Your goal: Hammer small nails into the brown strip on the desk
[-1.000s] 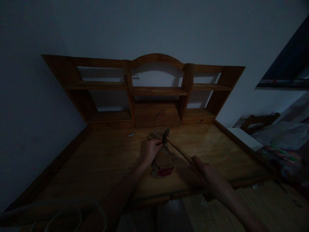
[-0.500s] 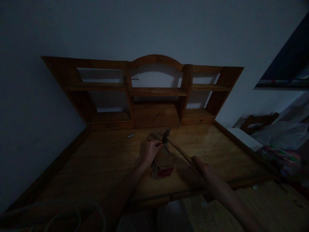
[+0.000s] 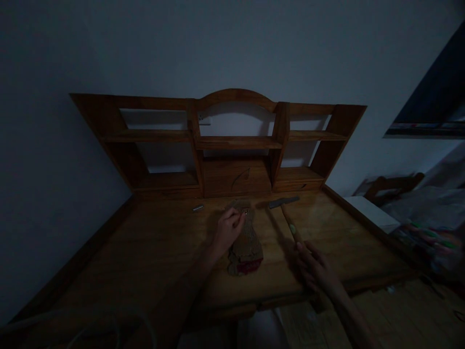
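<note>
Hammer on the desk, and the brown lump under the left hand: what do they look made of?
Long-handled hammer: pale, matte wooden handle; flat dark grey head, probably metal, with a dull sheen. Brown lump with a red end: soft, ribbed, matte, likely knitted fabric, perhaps a glove; too dark to be sure.

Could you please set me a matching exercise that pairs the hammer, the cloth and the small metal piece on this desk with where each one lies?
Things:
1. hammer
2. cloth
3. small metal piece

Places:
A. under the left hand
B. alone on the desk, left of the other two things
C. flat on the desk, handle pointing toward the right hand

Pairs: 1-C, 2-A, 3-B.
</note>
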The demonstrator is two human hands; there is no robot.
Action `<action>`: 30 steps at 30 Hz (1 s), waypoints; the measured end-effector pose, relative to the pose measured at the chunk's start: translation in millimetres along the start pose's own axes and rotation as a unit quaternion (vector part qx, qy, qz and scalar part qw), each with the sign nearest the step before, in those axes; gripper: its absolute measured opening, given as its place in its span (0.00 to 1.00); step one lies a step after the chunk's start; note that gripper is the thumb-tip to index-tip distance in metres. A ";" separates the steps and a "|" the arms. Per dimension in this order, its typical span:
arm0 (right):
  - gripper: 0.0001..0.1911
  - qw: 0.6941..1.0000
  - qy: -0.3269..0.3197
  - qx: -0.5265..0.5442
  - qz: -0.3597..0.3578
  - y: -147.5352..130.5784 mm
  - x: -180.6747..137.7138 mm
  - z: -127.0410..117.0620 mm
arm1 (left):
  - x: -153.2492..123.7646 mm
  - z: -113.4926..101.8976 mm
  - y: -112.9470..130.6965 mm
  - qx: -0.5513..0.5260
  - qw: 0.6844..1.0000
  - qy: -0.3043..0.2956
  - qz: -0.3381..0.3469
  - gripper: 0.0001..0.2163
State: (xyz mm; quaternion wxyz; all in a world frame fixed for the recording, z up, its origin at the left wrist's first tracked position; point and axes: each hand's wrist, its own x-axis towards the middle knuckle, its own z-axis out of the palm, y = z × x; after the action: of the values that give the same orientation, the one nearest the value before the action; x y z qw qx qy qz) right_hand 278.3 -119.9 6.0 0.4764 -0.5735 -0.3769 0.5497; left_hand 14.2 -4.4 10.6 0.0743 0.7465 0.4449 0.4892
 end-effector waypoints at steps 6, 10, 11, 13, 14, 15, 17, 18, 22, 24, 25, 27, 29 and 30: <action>0.19 0.999 -0.025 0.032 0.000 10.2 3.0 -9.3 | -3.4 4.6 -8.6 0.035 0.998 -0.051 0.004 0.19; 0.19 1.000 -0.009 0.012 -0.008 13.2 0.5 -6.7 | -2.7 3.7 -12.2 0.030 0.998 -0.056 -0.007 0.20; 0.19 1.000 -0.008 0.008 -0.005 13.8 0.0 -5.7 | -2.8 3.6 -12.7 0.034 0.998 -0.058 -0.010 0.20; 0.19 1.000 -0.015 -0.001 -0.003 14.6 -0.9 -4.0 | -3.3 3.9 -13.8 0.048 0.997 -0.063 -0.014 0.22; 0.19 1.000 -0.017 -0.005 -0.003 14.7 -1.3 -3.3 | -3.6 4.3 -14.3 0.055 0.996 -0.065 -0.016 0.22; 0.19 1.000 -0.016 -0.007 -0.004 14.8 -1.7 -2.6 | -3.9 4.7 -14.7 0.060 0.996 -0.067 -0.017 0.22; 0.20 1.000 0.005 -0.005 -0.007 14.6 -2.6 -1.5 | -4.2 5.0 -15.0 0.064 0.995 -0.070 -0.016 0.22; 0.21 1.000 0.017 -0.003 -0.009 14.4 -3.0 -0.9 | -4.1 4.8 -14.8 0.064 0.995 -0.073 -0.016 0.22; 0.18 1.000 -0.003 -0.009 -0.015 13.9 -3.5 0.1 | -2.1 1.9 -11.2 0.062 0.994 -0.088 -0.025 0.21; 0.19 1.000 -0.014 -0.011 -0.021 14.1 -3.0 -0.5 | -0.7 0.4 -8.8 0.056 0.994 -0.094 -0.030 0.21; 0.19 1.000 -0.013 -0.010 -0.024 14.2 -2.7 -1.0 | -0.1 0.0 -7.7 0.054 0.993 -0.096 -0.030 0.20; 0.19 1.000 -0.014 -0.013 -0.021 14.2 -2.4 -1.9 | 0.6 -0.3 -6.1 0.050 0.994 -0.094 -0.031 0.20; 0.20 1.000 -0.015 -0.020 -0.016 13.3 -2.8 -2.3 | 0.4 0.0 -5.0 0.039 0.995 -0.090 -0.035 0.20; 0.20 0.999 -0.016 -0.025 -0.015 12.7 -3.2 -2.1 | 0.0 0.1 -4.5 0.031 0.995 -0.090 -0.036 0.20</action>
State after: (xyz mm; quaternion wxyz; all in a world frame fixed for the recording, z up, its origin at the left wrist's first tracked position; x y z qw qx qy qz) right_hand 278.9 -126.6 -5.5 0.4639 -0.5706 -0.4072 0.5416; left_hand 11.6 -1.7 8.1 0.1083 0.7728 0.4780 0.4032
